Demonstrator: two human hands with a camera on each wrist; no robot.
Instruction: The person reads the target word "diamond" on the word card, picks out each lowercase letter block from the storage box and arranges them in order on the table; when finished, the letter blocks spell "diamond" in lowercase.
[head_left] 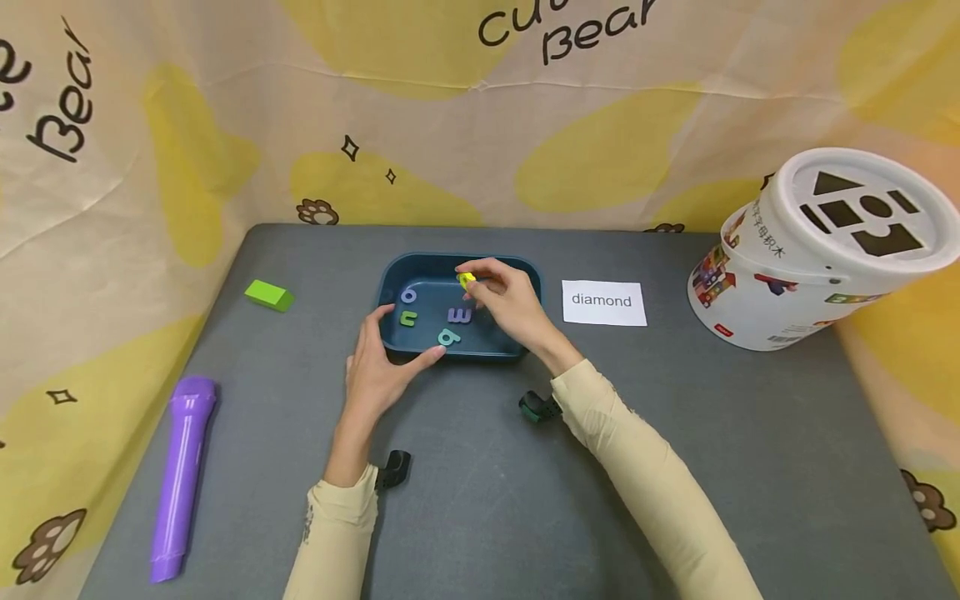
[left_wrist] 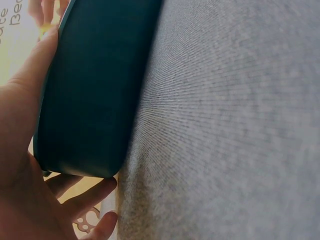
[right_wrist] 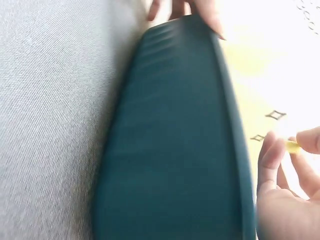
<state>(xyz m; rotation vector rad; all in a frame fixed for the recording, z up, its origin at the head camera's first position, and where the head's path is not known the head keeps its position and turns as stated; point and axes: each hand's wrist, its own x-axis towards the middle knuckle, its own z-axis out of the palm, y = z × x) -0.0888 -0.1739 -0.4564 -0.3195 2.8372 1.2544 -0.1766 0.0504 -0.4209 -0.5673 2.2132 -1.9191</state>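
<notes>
One right hand [head_left: 512,308]: its thumb and fingers are pinching one small yellow piece [head_left: 467,278], which they are holding over the far part of a dark blue tray [head_left: 487,343]. One left hand [head_left: 375,371]: thumb and fingers are spreading wide and gripping the tray's near left corner, the thumb lying along the near side. Tray contents: a purple ring-shaped letter [head_left: 402,296] is lying at left, a green letter [head_left: 408,315] just nearer, a purple m-like letter [head_left: 459,316] right of the green one, a teal letter [head_left: 442,337] by the near wall. A white card [head_left: 600,316] reading "diamond" is lying right of the tray; a white lidded bucket [head_left: 795,279] is standing farther right. A green block [head_left: 266,295] and a purple tube [head_left: 180,479] are lying at left.
</notes>
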